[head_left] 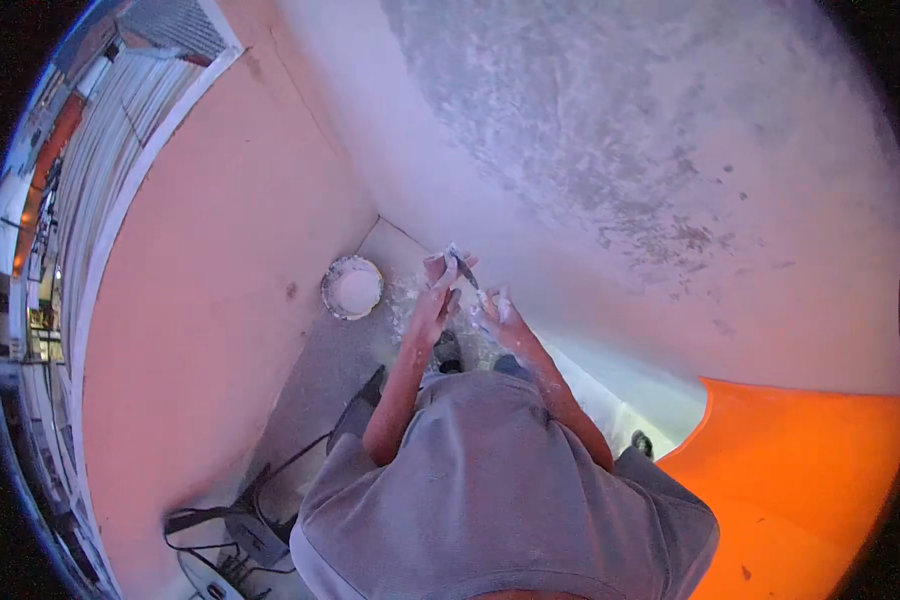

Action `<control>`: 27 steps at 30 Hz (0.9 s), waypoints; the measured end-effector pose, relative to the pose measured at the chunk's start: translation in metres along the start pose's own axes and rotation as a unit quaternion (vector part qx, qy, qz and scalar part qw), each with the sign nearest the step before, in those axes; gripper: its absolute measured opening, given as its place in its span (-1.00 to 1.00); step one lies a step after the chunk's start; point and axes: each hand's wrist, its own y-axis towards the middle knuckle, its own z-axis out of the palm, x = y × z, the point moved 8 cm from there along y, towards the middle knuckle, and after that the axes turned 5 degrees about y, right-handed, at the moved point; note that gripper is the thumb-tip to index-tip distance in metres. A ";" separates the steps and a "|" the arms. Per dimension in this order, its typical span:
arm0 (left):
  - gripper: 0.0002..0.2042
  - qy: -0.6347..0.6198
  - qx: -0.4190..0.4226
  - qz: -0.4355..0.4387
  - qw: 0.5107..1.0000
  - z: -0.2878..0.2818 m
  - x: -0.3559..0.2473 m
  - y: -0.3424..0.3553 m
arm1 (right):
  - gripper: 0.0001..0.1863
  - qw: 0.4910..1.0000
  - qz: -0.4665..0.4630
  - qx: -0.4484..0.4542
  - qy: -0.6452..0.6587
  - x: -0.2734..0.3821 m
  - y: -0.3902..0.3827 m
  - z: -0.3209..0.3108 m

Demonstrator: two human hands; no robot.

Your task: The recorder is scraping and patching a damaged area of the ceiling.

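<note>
Both my hands meet in front of me, smeared with white paste. My left hand (433, 306) is closed around a slim dark tool with a white-coated end, which looks like a putty knife (467, 273). Close by on the right, my right hand (502, 318) has its fingers bent at the tool's lower end; what they pinch is too small to make out. To the left of my hands, a round bucket (336, 268) with a paste-crusted rim stands on the floor. It holds smooth whitish paste (355, 291).
A patchy grey-and-white plastered wall (590, 130) rises ahead and to the right. A low pink wall (210, 260) runs along the left, with rooftops beyond it. Cables and a dark strap (255, 535) lie at lower left. An orange surface (790, 480) fills the lower right. White splatter marks the floor.
</note>
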 end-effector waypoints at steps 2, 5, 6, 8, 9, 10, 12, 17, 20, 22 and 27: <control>-0.69 0.005 -0.027 0.022 0.999 -0.011 -0.006 0.013 | -0.51 0.999 0.029 0.020 0.000 -0.001 0.010 0.008; -0.76 -0.114 -0.073 0.012 0.991 -0.034 0.018 0.039 | -0.66 0.985 0.053 0.033 -0.160 0.004 0.030 0.007; -0.76 -0.124 -0.081 0.015 0.989 -0.041 0.021 0.044 | -0.71 0.989 0.080 0.083 -0.092 0.008 0.033 0.016; -0.79 -0.223 0.008 -0.003 0.975 -0.027 0.015 0.056 | -0.71 0.983 0.116 0.136 -0.030 0.022 0.039 0.026; -0.79 -0.233 0.001 0.002 0.972 -0.026 0.012 0.062 | -0.70 0.978 0.151 0.136 0.038 0.025 0.042 0.029; -0.80 -0.229 -0.016 -0.012 0.973 -0.023 0.009 0.063 | -0.68 0.967 0.187 0.134 0.104 0.027 0.043 0.032; -0.80 -0.234 -0.039 -0.015 0.971 -0.030 0.009 0.085 | -0.69 0.960 0.201 0.142 0.130 0.040 0.055 0.041; -0.80 -0.296 -0.051 -0.005 0.954 -0.028 0.043 0.143 | -0.80 0.941 0.227 0.171 0.185 0.057 0.088 0.029; -0.78 -0.285 -0.040 0.008 0.958 -0.024 0.033 0.168 | -0.82 0.941 0.234 0.152 0.191 0.063 0.114 0.019; -0.78 -0.277 -0.044 -0.007 0.960 -0.025 0.028 0.184 | -0.80 0.945 0.232 0.132 0.191 0.066 0.130 0.019; -0.78 -0.271 -0.068 -0.042 0.959 -0.018 0.008 0.219 | -0.75 0.966 0.198 0.040 0.161 0.077 0.169 0.023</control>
